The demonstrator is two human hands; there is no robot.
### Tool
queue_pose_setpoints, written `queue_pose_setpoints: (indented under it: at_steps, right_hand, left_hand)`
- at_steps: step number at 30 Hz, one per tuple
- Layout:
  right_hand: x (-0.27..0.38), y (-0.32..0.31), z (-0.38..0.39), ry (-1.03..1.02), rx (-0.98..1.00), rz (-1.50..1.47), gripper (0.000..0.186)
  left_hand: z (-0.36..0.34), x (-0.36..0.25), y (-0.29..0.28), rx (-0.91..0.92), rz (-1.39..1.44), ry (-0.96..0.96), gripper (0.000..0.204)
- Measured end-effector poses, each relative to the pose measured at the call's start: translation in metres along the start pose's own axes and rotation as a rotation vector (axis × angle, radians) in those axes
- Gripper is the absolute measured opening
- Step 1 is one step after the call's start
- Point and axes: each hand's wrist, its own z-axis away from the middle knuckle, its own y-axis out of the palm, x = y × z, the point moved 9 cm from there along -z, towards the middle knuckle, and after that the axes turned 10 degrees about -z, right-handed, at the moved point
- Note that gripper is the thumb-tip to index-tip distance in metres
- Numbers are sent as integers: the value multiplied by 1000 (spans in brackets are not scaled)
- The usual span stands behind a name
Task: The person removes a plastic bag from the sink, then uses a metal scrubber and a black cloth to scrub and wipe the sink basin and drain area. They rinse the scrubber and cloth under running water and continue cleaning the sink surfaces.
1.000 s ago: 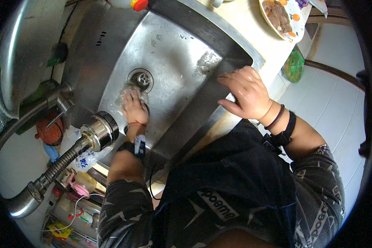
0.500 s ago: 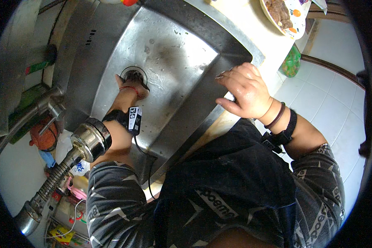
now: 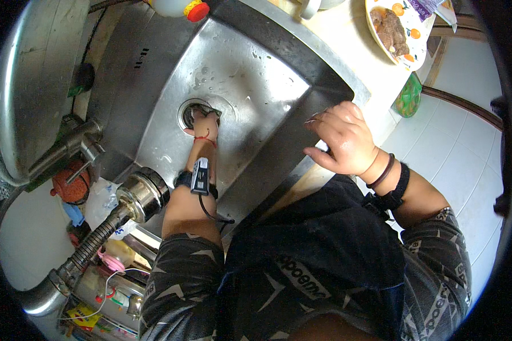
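My left hand [image 3: 205, 126] reaches down into a steel sink [image 3: 250, 74], its fingers closed at the drain hole. A dark drain strainer [image 3: 217, 115] shows in part at the fingertips; most of it is hidden by the hand. Wet and loosely bent, my right hand [image 3: 347, 138] is at the sink's near right rim, thumb apart from the fingers, with nothing visible in it. Water drops dot the sink floor around the drain.
The faucet's flexible neck and head [image 3: 142, 196] hang left of my left forearm. A patterned plate [image 3: 418, 48] with brown meat stands on the counter at the far right. A bottle with a red cap [image 3: 197, 11] is at the far edge. A green bag [image 3: 407, 96] hangs at right.
The view has shifted, so the sink sits lower and further right. My left hand has moved rightward at the drain, baring part of the hole. My right hand stays by the rim.
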Motion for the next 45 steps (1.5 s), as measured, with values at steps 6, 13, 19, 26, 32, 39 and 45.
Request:
queue_pose_setpoints:
  at_steps: [6, 13, 19, 26, 32, 39, 45]
  right_hand:
    - [4, -1, 0, -26, -8, 4, 33]
    - [4, -1, 0, -43, -20, 24, 32]
    - [4, -1, 1, -36, -22, 33, 31]
    - [2, -3, 1, -28, -29, 17, 31]
    - [5, -3, 0, -44, -30, 59, 29]
    - [6, 0, -4, -35, 1, 58, 28]
    - [5, 2, -5, -9, 27, 53, 28]
  left_hand:
    - [53, 4, -27, 239, -610, 249, 53]
    - [11, -27, -16, 544, -364, -161, 74]
    - [17, -11, -6, 393, -516, 158, 49]
    - [94, -51, -46, 70, -150, 782, 45]
    - [156, -137, 31, 263, -485, 1251, 44]
    - [105, -245, 33, 159, -435, 1269, 40]
    - [-24, -192, -36, -21, -552, 668, 49]
